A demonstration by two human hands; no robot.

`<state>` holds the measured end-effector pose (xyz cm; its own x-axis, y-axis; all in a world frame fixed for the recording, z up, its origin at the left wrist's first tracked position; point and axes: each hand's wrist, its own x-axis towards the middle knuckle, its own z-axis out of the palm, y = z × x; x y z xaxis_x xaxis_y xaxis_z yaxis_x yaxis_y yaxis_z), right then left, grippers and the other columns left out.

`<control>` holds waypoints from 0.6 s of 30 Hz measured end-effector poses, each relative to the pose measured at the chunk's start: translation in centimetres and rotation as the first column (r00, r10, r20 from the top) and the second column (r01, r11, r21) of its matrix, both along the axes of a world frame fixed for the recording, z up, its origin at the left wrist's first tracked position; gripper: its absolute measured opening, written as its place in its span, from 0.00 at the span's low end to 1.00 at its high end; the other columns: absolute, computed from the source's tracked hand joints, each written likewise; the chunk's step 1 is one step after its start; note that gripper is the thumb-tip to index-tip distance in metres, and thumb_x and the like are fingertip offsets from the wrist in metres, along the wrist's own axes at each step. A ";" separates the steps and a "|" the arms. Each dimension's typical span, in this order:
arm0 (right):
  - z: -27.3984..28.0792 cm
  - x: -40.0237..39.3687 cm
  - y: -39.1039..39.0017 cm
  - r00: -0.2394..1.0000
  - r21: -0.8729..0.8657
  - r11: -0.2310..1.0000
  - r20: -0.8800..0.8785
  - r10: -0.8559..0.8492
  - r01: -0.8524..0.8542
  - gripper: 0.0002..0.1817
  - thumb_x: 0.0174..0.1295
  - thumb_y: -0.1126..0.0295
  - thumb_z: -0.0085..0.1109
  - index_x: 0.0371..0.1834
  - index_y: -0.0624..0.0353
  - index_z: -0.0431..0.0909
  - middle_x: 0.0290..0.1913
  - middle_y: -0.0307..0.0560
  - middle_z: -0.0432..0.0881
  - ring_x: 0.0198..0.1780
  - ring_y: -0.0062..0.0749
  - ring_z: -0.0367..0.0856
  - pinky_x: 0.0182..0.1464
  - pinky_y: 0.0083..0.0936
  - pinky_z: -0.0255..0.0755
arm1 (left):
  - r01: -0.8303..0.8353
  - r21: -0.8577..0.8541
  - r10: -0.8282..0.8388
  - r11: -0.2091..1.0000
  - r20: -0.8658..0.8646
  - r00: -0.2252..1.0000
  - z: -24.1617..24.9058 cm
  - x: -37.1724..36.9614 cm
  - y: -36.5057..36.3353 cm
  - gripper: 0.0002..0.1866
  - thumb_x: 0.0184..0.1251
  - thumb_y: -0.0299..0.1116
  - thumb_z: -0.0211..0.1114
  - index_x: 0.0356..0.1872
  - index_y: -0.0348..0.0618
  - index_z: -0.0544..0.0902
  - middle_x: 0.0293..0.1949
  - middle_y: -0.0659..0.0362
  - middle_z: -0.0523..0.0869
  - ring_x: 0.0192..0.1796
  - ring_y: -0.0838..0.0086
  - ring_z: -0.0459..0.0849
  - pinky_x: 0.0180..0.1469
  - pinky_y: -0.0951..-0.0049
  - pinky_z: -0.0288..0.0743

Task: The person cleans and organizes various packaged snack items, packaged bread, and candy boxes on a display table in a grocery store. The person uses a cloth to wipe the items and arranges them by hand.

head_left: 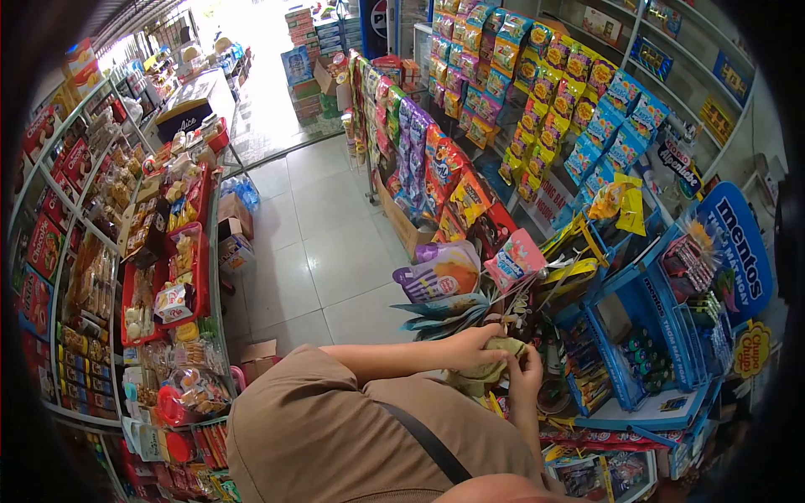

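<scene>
Left hand (478, 345) and right hand (527, 375) clasp a soft, crumpled cloth (490, 369) — olive-green.

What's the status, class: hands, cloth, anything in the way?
Both hands, left hand and right hand, gripping green cloth. Hanging snack packets just above.

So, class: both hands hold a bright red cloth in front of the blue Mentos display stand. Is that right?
Not quite. The head view shows the left hand and right hand holding an olive-green cloth, not red, before the blue Mentos display stand.
</scene>
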<state>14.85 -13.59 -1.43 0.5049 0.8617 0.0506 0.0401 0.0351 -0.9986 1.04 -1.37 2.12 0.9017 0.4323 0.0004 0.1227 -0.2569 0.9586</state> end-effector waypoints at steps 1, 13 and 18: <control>0.6 -0.6 0.0 0.999 -0.007 1.000 -0.043 0.004 -0.005 0.16 0.58 0.63 0.62 0.42 0.62 0.72 0.37 0.39 0.75 0.38 0.20 0.72 0.41 0.19 0.66 | -0.019 -0.034 0.019 0.999 0.002 1.000 -0.4 0.0 0.0 0.21 0.64 0.41 0.58 0.51 0.38 0.69 0.42 0.47 0.78 0.47 0.59 0.77 0.50 0.67 0.68; 1.0 -1.8 1.1 0.992 0.095 0.995 0.119 -0.028 0.017 0.37 0.53 0.67 0.65 0.63 0.57 0.53 0.57 0.47 0.63 0.57 0.31 0.65 0.56 0.28 0.62 | -0.033 -0.265 0.070 0.964 0.133 0.989 -0.5 -0.3 0.7 0.16 0.59 0.29 0.64 0.49 0.43 0.74 0.45 0.61 0.77 0.49 0.78 0.73 0.53 0.76 0.66; -0.9 -1.6 1.2 0.992 0.220 0.975 0.109 -0.068 0.043 0.40 0.51 0.72 0.65 0.63 0.56 0.49 0.56 0.46 0.61 0.55 0.32 0.66 0.55 0.28 0.65 | 0.031 -0.294 0.020 0.955 0.169 0.985 -0.1 -0.4 0.9 0.18 0.60 0.29 0.63 0.52 0.44 0.72 0.50 0.60 0.75 0.52 0.76 0.72 0.54 0.74 0.66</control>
